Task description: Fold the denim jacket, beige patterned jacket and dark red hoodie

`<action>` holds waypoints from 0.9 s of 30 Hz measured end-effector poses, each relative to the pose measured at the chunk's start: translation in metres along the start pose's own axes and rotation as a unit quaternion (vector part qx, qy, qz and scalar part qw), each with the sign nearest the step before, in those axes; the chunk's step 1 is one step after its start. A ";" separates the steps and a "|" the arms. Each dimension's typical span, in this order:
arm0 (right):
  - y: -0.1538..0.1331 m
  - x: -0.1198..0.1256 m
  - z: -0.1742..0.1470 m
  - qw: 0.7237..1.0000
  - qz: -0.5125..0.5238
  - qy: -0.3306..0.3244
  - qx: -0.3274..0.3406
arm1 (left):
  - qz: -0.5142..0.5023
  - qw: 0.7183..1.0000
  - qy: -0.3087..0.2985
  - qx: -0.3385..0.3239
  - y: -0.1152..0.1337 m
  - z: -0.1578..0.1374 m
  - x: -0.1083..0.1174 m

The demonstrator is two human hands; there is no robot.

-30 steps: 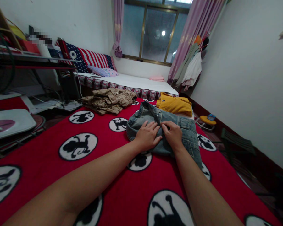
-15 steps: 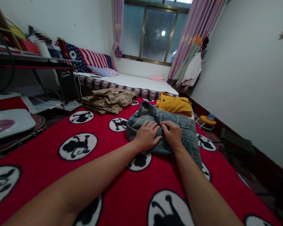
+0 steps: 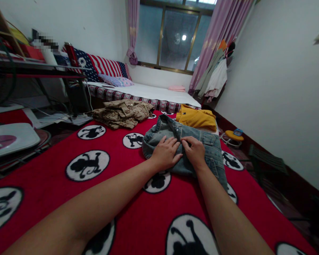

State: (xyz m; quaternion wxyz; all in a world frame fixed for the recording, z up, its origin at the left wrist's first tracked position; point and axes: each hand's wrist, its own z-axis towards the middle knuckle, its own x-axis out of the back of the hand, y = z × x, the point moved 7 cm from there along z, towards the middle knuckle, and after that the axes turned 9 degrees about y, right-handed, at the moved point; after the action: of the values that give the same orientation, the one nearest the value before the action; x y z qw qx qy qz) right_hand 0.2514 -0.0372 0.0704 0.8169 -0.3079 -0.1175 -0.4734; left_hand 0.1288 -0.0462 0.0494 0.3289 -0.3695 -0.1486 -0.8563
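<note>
A blue-grey denim jacket (image 3: pixel 211 150) lies partly folded on the red blanket (image 3: pixel 138 219) with its white and black round prints. My left hand (image 3: pixel 166 152) rests flat on the denim, fingers stretched out. Close beside it, my right hand (image 3: pixel 195 148) pinches the front edge of the jacket between thumb and fingers. The collar end points away from me and to the left. Just behind the jacket lies a folded mustard-yellow garment (image 3: pixel 196 117). A brown patterned garment (image 3: pixel 123 113) is heaped farther left.
Beyond the blanket is a bench bed (image 3: pixel 154 90) with a white top and pillows. A cluttered desk (image 3: pixel 37 65) stands at the left, near a white seat (image 3: pixel 13 140). On the right floor are a yellow stool (image 3: pixel 234 135) and a dark folding stool (image 3: pixel 268 161).
</note>
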 end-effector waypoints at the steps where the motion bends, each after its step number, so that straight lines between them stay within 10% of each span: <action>1: 0.000 0.000 0.000 1.000 0.001 0.000 0.000 | 0.000 1.000 0.001 -0.001 0.000 0.000 0.000; 27: 0.000 0.000 0.000 1.000 -0.004 0.006 0.005 | -0.003 1.000 -0.001 0.002 0.000 0.000 0.001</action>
State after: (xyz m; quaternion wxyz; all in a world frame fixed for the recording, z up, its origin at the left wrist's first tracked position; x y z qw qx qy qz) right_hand 0.2516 -0.0370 0.0701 0.8173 -0.3008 -0.1161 -0.4777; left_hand 0.1286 -0.0465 0.0500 0.3273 -0.3691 -0.1520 -0.8565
